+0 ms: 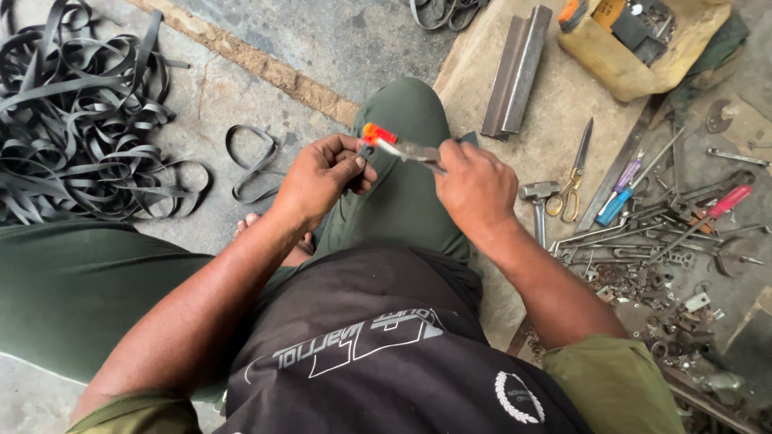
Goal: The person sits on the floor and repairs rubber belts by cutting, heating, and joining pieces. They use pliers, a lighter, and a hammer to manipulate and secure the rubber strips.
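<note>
L hand [322, 173] clenched, fingers pinched on a small dark piece [363, 153] at the tip of the tool. R hand [474, 189] gripping a slim metal tool [406, 149] w/ orange-red end, held roughly level btwn both hands, above the knee in green trousers [406, 137]. Can't tell exactly what the dark piece is, mostly hidden by fingers.

Just right of R hand, on a tan board [555, 104]: hammer [537, 201], yellow-handled scissors [572, 181], blue-handled screwdriver [618, 201], red-handled screwdriver [716, 209]. Below/right of those: scatter of small metal bits, nuts, rods [643, 281] on the floor.

Left of L hand: single loop of dark rubber strip [253, 165] on concrete, apart from the rest. Further left: big tangled pile of the same strips [80, 112].

Far side: grey metal channel bar [516, 72] lying on the board, near the knee. Top right: tan bag [635, 48] w/ assorted parts inside.
</note>
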A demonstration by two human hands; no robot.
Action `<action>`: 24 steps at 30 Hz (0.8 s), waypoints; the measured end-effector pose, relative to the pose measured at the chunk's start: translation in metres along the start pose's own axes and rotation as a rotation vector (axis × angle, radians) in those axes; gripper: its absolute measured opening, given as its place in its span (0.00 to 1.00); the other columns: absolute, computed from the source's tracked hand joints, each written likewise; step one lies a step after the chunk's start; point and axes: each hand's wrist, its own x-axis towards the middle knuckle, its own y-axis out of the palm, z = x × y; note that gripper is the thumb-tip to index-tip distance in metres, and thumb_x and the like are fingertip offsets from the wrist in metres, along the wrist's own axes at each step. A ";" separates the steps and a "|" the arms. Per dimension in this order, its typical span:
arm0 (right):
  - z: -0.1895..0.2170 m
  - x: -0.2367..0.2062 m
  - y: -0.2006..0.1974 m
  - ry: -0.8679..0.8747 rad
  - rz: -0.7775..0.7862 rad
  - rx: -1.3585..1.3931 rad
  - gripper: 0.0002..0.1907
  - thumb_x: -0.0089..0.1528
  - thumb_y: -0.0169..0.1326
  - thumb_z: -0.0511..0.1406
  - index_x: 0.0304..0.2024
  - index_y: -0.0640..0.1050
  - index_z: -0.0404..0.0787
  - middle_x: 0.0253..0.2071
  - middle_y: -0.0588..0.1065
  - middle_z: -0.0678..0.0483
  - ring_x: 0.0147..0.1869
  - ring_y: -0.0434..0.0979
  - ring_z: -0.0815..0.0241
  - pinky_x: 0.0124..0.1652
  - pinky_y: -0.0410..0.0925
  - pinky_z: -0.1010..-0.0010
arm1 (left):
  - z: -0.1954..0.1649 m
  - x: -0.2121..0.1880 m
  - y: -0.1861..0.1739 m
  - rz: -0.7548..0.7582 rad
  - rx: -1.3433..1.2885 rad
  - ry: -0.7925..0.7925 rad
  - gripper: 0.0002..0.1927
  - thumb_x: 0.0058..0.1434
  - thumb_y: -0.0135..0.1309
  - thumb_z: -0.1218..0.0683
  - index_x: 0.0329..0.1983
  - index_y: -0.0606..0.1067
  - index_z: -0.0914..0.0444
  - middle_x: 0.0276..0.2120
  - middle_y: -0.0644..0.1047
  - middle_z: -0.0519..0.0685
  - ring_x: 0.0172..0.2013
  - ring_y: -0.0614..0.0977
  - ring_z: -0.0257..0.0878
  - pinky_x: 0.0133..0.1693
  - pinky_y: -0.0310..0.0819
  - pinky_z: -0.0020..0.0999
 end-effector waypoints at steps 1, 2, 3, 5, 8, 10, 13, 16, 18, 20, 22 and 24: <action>0.000 0.000 0.000 -0.008 -0.006 0.014 0.09 0.61 0.61 0.37 0.31 0.73 0.43 0.27 0.74 0.52 0.34 0.80 0.48 0.31 0.71 0.54 | 0.000 0.000 0.000 -0.003 0.015 -0.004 0.09 0.69 0.46 0.64 0.51 0.73 0.70 0.33 0.81 0.52 0.31 0.81 0.35 0.36 0.78 0.30; 0.000 0.000 0.000 -0.014 0.000 -0.002 0.09 0.60 0.60 0.37 0.32 0.73 0.43 0.28 0.74 0.52 0.34 0.80 0.48 0.31 0.71 0.55 | 0.000 0.000 0.000 0.000 0.027 -0.008 0.09 0.69 0.46 0.64 0.51 0.73 0.71 0.33 0.81 0.52 0.31 0.81 0.35 0.36 0.78 0.30; 0.000 -0.001 0.001 -0.020 -0.001 -0.022 0.08 0.60 0.60 0.37 0.32 0.73 0.43 0.28 0.74 0.52 0.34 0.80 0.48 0.31 0.71 0.55 | 0.000 0.001 -0.001 0.007 0.042 -0.006 0.09 0.69 0.46 0.64 0.51 0.73 0.71 0.33 0.81 0.52 0.31 0.81 0.35 0.36 0.78 0.30; 0.000 -0.001 0.001 -0.018 -0.014 -0.047 0.08 0.60 0.60 0.37 0.32 0.73 0.44 0.28 0.74 0.52 0.34 0.80 0.48 0.30 0.71 0.56 | 0.000 0.002 -0.001 0.006 0.042 -0.006 0.09 0.69 0.46 0.64 0.51 0.72 0.70 0.32 0.81 0.52 0.30 0.81 0.36 0.36 0.78 0.30; 0.001 -0.001 0.002 -0.027 -0.027 -0.047 0.09 0.61 0.61 0.37 0.32 0.73 0.44 0.28 0.74 0.52 0.34 0.80 0.49 0.30 0.71 0.56 | 0.001 0.003 -0.003 0.004 0.046 0.005 0.09 0.69 0.47 0.64 0.51 0.73 0.71 0.33 0.81 0.52 0.31 0.81 0.35 0.37 0.78 0.30; 0.000 -0.001 0.003 -0.051 0.001 -0.059 0.09 0.61 0.61 0.37 0.32 0.73 0.44 0.28 0.73 0.53 0.33 0.79 0.50 0.29 0.71 0.57 | 0.002 0.004 -0.004 0.009 0.056 0.007 0.09 0.69 0.47 0.64 0.51 0.73 0.71 0.33 0.81 0.52 0.31 0.81 0.35 0.37 0.78 0.30; -0.001 0.000 0.001 -0.042 -0.069 -0.110 0.09 0.60 0.61 0.38 0.32 0.73 0.45 0.29 0.73 0.53 0.34 0.79 0.51 0.30 0.71 0.59 | 0.003 0.004 -0.004 0.007 0.069 -0.004 0.08 0.69 0.47 0.64 0.50 0.72 0.71 0.32 0.82 0.52 0.30 0.81 0.35 0.36 0.78 0.30; -0.002 0.002 -0.002 -0.099 -0.059 -0.092 0.10 0.61 0.61 0.38 0.31 0.73 0.46 0.28 0.72 0.54 0.32 0.78 0.52 0.29 0.70 0.59 | 0.004 0.004 -0.002 -0.003 0.080 -0.018 0.08 0.69 0.47 0.64 0.49 0.72 0.71 0.32 0.81 0.52 0.30 0.81 0.35 0.36 0.78 0.30; -0.003 0.003 -0.004 -0.096 -0.067 -0.145 0.09 0.59 0.61 0.38 0.32 0.73 0.46 0.29 0.73 0.54 0.33 0.78 0.52 0.30 0.71 0.60 | 0.004 0.004 -0.001 0.008 0.081 -0.019 0.09 0.68 0.47 0.64 0.50 0.72 0.70 0.31 0.81 0.52 0.30 0.81 0.35 0.35 0.78 0.30; -0.003 0.004 -0.006 -0.103 -0.065 -0.152 0.09 0.60 0.60 0.39 0.32 0.73 0.46 0.29 0.73 0.54 0.33 0.78 0.53 0.30 0.70 0.60 | 0.004 0.004 -0.001 0.009 0.076 -0.015 0.09 0.69 0.47 0.64 0.50 0.72 0.70 0.32 0.81 0.52 0.30 0.81 0.35 0.35 0.78 0.30; -0.002 0.005 -0.006 -0.116 -0.069 -0.113 0.12 0.64 0.60 0.41 0.31 0.73 0.45 0.27 0.72 0.54 0.31 0.77 0.53 0.28 0.70 0.60 | 0.003 0.003 -0.001 0.008 0.082 -0.014 0.09 0.69 0.46 0.64 0.50 0.72 0.71 0.32 0.81 0.52 0.30 0.81 0.35 0.36 0.78 0.30; -0.001 0.005 -0.006 -0.125 -0.056 -0.114 0.12 0.65 0.59 0.40 0.31 0.72 0.45 0.28 0.72 0.54 0.31 0.77 0.53 0.29 0.70 0.60 | 0.003 0.004 -0.001 0.021 0.098 -0.019 0.08 0.69 0.46 0.64 0.49 0.72 0.72 0.32 0.81 0.52 0.31 0.81 0.35 0.36 0.78 0.30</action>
